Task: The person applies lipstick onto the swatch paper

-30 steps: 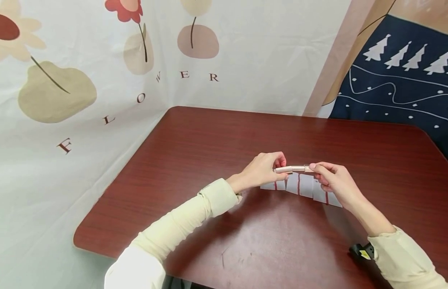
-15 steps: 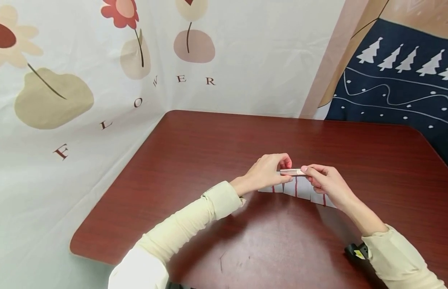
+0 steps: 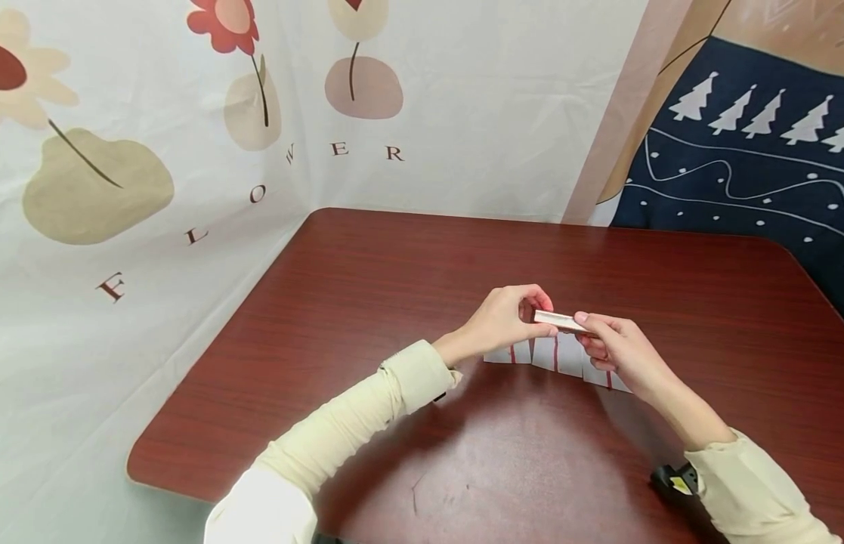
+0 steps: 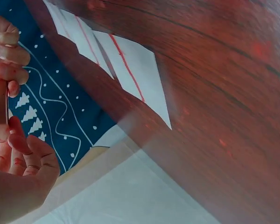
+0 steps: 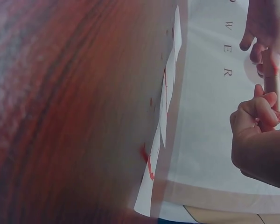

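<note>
A slim pinkish-gold lipstick tube (image 3: 560, 321), seemingly capped, is held level above the table between both hands. My left hand (image 3: 505, 316) pinches its left end between thumb and fingertips. At the other end, my right hand (image 3: 624, 346) grips the tube with thumb and curled fingers. The right wrist view shows the lipstick tube (image 5: 273, 84) with a seam partway along it and a hand at each end. Beneath the hands, white paper pieces (image 3: 558, 357) lie in a row, each with a red stroke. Part of the row is hidden behind the hands.
The dark red wooden table (image 3: 408, 257) has rounded corners. Behind it hangs a pale curtain (image 3: 476, 136) with printed flowers and letters, and a navy cloth (image 3: 748, 159) with white trees to the right. A black device (image 3: 675, 480) sits by my right cuff.
The hands have come closer together, and the two parts of the lipstick tube, spread longer a second ago, now form one shorter tube. The tube has since tilted slightly.
</note>
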`<state>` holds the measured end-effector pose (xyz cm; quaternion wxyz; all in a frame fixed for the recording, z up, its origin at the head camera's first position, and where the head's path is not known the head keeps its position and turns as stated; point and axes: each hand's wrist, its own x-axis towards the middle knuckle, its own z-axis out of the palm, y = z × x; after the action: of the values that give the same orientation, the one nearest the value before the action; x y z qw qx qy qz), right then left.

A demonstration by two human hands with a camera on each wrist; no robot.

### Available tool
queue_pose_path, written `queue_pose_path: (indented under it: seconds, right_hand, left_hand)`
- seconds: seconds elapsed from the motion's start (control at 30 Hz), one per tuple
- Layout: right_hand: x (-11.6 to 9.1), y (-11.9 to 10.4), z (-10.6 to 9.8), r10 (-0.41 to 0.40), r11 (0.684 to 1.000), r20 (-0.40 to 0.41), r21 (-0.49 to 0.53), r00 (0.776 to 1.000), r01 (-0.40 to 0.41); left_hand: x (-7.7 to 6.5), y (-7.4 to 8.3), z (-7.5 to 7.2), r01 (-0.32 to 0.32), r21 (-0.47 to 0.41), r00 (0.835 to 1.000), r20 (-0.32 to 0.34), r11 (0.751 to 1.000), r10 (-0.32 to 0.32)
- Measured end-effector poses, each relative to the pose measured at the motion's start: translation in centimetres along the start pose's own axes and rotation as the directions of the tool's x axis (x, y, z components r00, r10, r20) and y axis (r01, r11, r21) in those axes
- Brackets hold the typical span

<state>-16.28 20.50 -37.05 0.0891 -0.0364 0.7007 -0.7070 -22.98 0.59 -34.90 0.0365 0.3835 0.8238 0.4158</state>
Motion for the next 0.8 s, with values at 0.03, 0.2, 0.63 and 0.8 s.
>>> queue_pose_path:
  seconds: [0.03,0.2,0.63,0.8]
  right_hand:
    - [-0.1,0.0,-0.1,0.001,1.0,0.009,0.015,1.0,-0.001]
    - [-0.2,0.0,-0.4,0.027,0.995,0.056,0.091,0.998,-0.032]
    - [0.2,0.8,0.6,-0.086,0.885,0.376,0.455,0.923,-0.102]
    - [0.2,1.1,0.7,-0.156,0.837,0.421,0.537,0.893,-0.107]
  left_hand:
    - [0.1,0.0,0.0,0.005,-0.038,1.0,-0.005,0.999,-0.005]
    - [0.3,0.2,0.0,0.021,-0.149,0.999,-0.036,0.989,-0.026]
    - [1.3,1.8,0.6,0.044,-0.33,0.99,-0.115,0.943,-0.087]
    - [1.7,2.3,0.8,0.034,-0.343,0.99,-0.118,0.939,-0.079]
